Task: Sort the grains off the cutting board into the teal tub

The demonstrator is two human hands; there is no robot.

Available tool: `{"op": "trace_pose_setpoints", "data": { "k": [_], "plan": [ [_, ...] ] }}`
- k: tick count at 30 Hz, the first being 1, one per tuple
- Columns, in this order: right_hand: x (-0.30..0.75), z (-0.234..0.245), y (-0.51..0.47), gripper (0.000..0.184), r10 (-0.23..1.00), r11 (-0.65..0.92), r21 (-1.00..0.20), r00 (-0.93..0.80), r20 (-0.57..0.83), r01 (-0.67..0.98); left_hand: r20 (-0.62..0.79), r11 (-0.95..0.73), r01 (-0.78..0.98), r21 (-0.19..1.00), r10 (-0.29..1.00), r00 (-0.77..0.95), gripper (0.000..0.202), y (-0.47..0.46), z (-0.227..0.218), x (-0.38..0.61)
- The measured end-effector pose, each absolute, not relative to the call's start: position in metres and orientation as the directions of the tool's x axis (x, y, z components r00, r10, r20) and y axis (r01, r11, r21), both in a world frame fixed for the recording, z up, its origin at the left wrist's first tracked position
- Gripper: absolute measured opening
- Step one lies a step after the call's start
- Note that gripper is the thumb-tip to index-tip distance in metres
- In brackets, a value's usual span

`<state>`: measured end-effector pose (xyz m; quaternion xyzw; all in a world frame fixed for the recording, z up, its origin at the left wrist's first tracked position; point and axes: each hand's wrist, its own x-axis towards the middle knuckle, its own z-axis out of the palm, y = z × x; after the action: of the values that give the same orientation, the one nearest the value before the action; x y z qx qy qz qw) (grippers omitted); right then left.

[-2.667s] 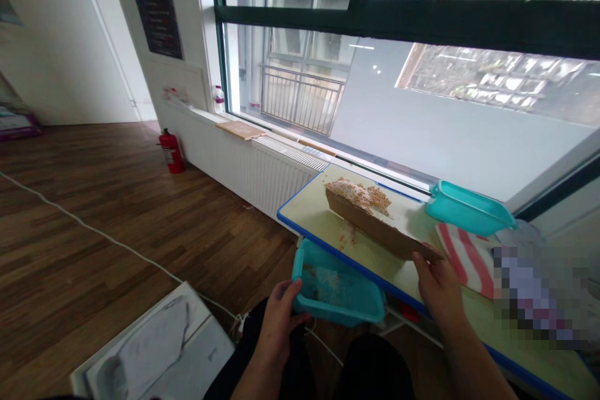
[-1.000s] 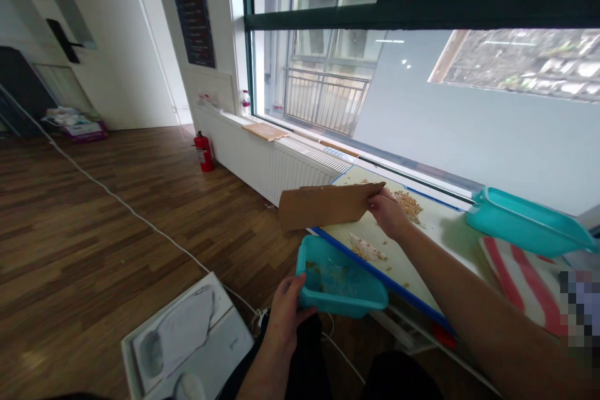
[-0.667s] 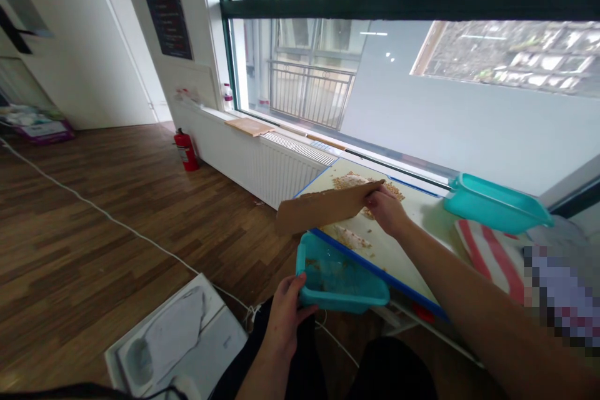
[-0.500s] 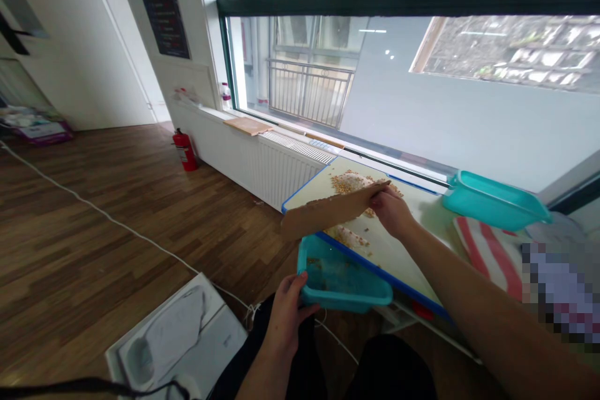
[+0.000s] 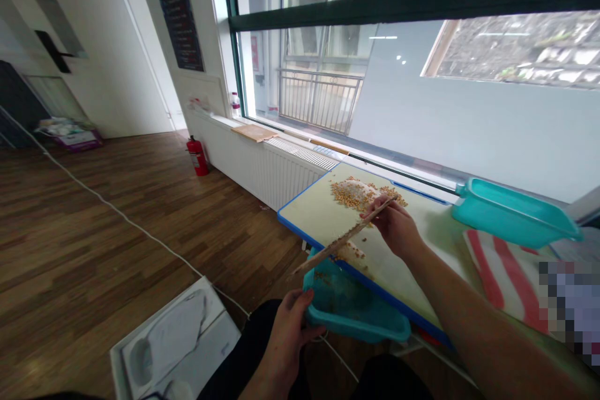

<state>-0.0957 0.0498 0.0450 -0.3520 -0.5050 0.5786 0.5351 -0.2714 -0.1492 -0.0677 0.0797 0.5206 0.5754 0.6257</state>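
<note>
My left hand (image 5: 291, 325) grips the near left rim of a teal plastic basin (image 5: 356, 319), held just below the table's front edge. Small bits lie in the bottom of the basin. My right hand (image 5: 394, 222) is closed on one end of a flat cardboard strip (image 5: 344, 239), which slants down to the left with its edge toward me. On the blue-edged table (image 5: 304, 209) behind it lies a pile of yellow kernels and white grains (image 5: 354, 192). A smaller heap (image 5: 350, 252) sits at the front edge, partly behind the strip.
A second teal basin (image 5: 518, 209) stands at the table's right rear, beside a red-and-white striped cloth (image 5: 506, 275). Behind runs a white radiator (image 5: 290, 165) under the window. A white box (image 5: 175, 337), a cable (image 5: 117, 212) and a fire extinguisher (image 5: 197, 156) are on the floor.
The cardboard strip has turned from showing its broad face to nearly edge-on, its free end dropping toward the basin. The basin, still in my left hand, appears slightly lower and farther right.
</note>
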Motion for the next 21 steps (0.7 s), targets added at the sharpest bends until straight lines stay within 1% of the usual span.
{"op": "trace_pose_setpoints", "data": {
  "k": [4, 7, 10, 12, 15, 18, 21],
  "plan": [
    [-0.086, 0.043, 0.049, 0.016, 0.962, 0.079, -0.949, -0.225, 0.153, -0.305, -0.544, 0.308, -0.630, 0.713, 0.810, -0.220, 0.025, -0.147, -0.068, -0.270],
    [-0.082, 0.042, 0.048, 0.016, 0.958, 0.061, -0.950, -0.248, 0.141, -0.306, -0.544, 0.304, -0.630, 0.715, 0.807, -0.229, 0.030, -0.146, -0.069, -0.269],
    [-0.081, 0.043, 0.045, 0.015, 0.962, 0.059, -0.959, -0.239, 0.129, -0.279, -0.555, 0.310, -0.634, 0.709, 0.799, -0.231, 0.031, -0.146, -0.066, -0.267],
    [-0.082, 0.044, 0.042, 0.015, 0.963, 0.068, -0.963, -0.235, 0.131, -0.260, -0.535, 0.295, -0.623, 0.724, 0.811, -0.237, 0.031, -0.146, -0.064, -0.265],
    [-0.083, 0.046, 0.039, 0.015, 0.958, 0.094, -0.955, -0.235, 0.164, -0.283, -0.517, 0.280, -0.611, 0.740, 0.818, -0.252, 0.030, -0.148, -0.062, -0.263],
    [-0.083, 0.049, 0.037, 0.014, 0.960, 0.148, -0.931, -0.179, 0.217, -0.335, -0.539, 0.285, -0.622, 0.730, 0.799, -0.267, 0.026, -0.150, -0.061, -0.262],
    [-0.083, 0.052, 0.038, 0.020, 0.981, 0.155, -0.911, -0.050, 0.187, -0.382, -0.541, 0.279, -0.622, 0.731, 0.793, -0.280, 0.024, -0.150, -0.061, -0.261]
  ]
}}
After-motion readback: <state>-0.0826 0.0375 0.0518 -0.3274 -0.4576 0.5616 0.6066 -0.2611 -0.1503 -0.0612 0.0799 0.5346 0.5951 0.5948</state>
